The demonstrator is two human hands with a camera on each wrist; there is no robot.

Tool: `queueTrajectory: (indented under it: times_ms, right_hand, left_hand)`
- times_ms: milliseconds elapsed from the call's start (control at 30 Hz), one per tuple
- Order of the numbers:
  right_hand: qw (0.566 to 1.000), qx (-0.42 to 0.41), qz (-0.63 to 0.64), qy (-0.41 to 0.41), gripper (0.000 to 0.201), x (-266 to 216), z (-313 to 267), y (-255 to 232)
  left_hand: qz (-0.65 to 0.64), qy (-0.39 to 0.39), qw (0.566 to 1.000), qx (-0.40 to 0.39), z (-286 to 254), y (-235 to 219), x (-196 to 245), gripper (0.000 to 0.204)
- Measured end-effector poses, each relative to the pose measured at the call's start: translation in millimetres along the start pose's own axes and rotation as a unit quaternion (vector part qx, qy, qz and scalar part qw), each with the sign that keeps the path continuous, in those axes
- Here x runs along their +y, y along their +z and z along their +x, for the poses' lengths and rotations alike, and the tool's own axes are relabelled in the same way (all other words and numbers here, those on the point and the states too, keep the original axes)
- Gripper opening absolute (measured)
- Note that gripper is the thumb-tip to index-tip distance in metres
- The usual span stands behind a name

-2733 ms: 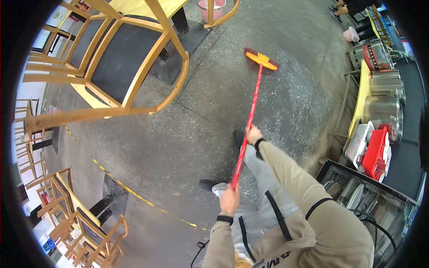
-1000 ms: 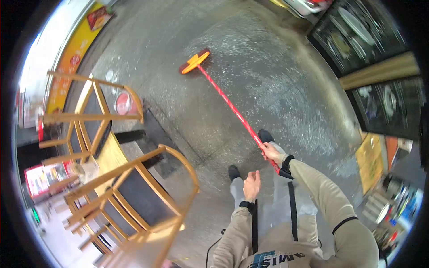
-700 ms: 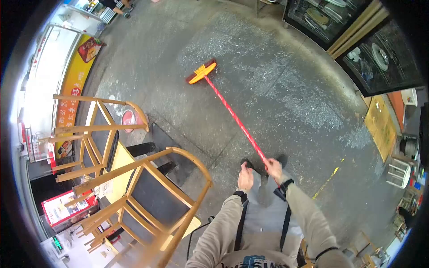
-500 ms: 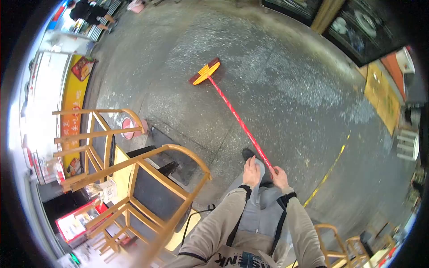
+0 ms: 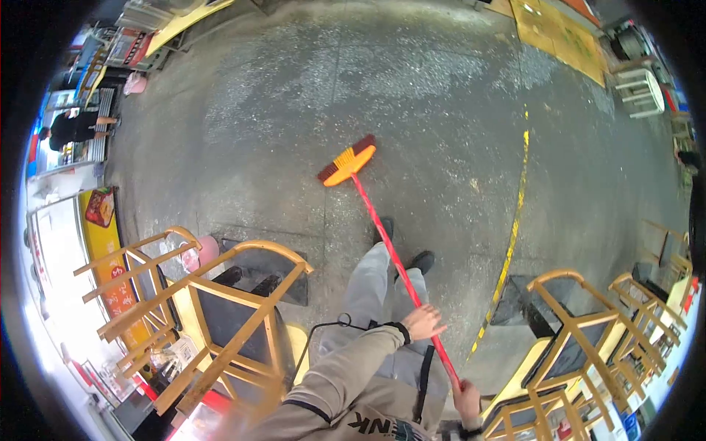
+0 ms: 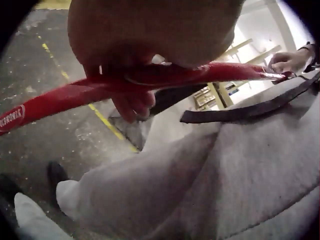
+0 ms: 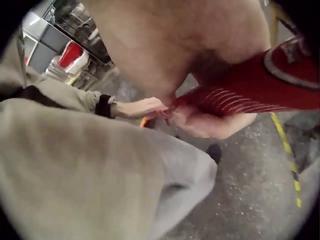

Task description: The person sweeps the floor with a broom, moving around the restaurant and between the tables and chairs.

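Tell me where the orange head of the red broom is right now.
In the head view, the orange plastic broom head rests on the grey concrete floor ahead of the person's dark shoes, left of the yellow painted floor line.

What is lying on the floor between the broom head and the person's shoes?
In the head view, only bare wet floor lies between the broom head and the shoes; the red handle passes above it.

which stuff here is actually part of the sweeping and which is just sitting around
In use:
- broom, red handle, orange head on the floor
- left hand, gripping mid-handle
- right hand, gripping the handle's top end
- concrete floor

Just about:
- wooden chairs upside down on the tables
- yellow floor line
- white stool
- pink bucket
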State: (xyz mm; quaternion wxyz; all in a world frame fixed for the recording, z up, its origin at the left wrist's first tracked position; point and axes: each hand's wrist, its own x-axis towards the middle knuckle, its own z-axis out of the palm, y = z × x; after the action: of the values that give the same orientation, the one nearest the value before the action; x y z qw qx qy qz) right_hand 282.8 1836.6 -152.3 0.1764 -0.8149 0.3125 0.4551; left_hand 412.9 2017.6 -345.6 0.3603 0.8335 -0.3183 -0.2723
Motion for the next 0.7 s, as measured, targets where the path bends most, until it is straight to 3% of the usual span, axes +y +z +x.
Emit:
queueTrajectory:
  times_ms: [67, 100, 133, 167, 200, 267, 300, 367, 400, 467, 500, 533, 567, 600, 633, 700]
  right_hand:
    - [0.999, 0.011, 0.009, 0.043, 0.050, 21, -50, 1]
    - [0.999, -0.010, 0.024, 0.034, 0.037, 48, -67, 15]
    - [0.999, -0.029, 0.036, 0.026, 0.028, 47, -82, 13]
    - [0.996, -0.043, -0.069, 0.042, 0.029, 40, -89, 13]
    - [0.995, -0.043, -0.074, 0.048, 0.029, 29, -92, 16]
    - [0.991, 0.107, -0.069, 0.045, 0.043, 9, -82, 24]
    - [0.992, 0.112, -0.055, 0.028, 0.042, -5, -70, 27]
    - [0.994, 0.109, -0.025, 0.008, 0.042, -30, -23, 44]
    - [0.995, 0.103, -0.006, -0.007, 0.042, -56, 7, 48]
    - [0.991, 0.098, 0.056, -0.066, 0.042, -127, 71, 48]
    - [0.993, 0.079, 0.064, -0.067, 0.046, -178, 95, 39]
    - [0.983, 0.078, 0.113, -0.119, 0.044, -225, 118, 33]
    - [0.968, 0.065, 0.166, -0.174, 0.044, -276, 131, 18]
    - [0.962, 0.058, 0.178, -0.200, 0.043, -316, 144, 12]
    - [0.950, 0.069, 0.202, -0.229, 0.044, -346, 160, 16]
    - [0.941, 0.064, 0.239, -0.230, 0.047, -396, 177, 17]
  left_hand:
    - [-0.019, 0.032, 0.990, -0.136, -10, 24, 16, 0.038]
    - [-0.023, 0.041, 0.988, -0.145, -15, 25, 17, 0.038]
    - [-0.024, 0.096, 0.986, -0.136, -20, 24, 21, 0.036]
    - [-0.027, 0.147, 0.981, -0.121, -22, 23, 25, 0.034]
    - [-0.035, 0.148, 0.981, -0.119, -23, 20, 25, 0.034]
    - [-0.001, 0.146, 0.980, -0.134, -19, 12, 8, 0.028]
    - [0.016, 0.153, 0.983, -0.098, -13, 6, -10, 0.021]
    - [0.091, 0.137, 0.981, -0.102, 8, -52, -50, 0.015]
    - [0.134, 0.083, 0.979, -0.128, 20, -72, -79, 0.015]
    - [0.236, 0.039, 0.971, -0.033, 41, -136, -135, 0.014]
    - [0.311, 0.039, 0.949, -0.041, 50, -178, -155, 0.014]
    - [0.317, 0.058, 0.946, 0.032, 51, -202, -184, 0.014]
    - [0.325, 0.014, 0.946, -0.015, 56, -237, -194, 0.017]
    - [0.278, -0.021, 0.959, 0.054, 58, -264, -209, 0.024]
    - [0.238, -0.070, 0.963, 0.107, 58, -264, -246, 0.030]
    - [0.252, -0.107, 0.955, 0.117, 55, -292, -266, 0.035]
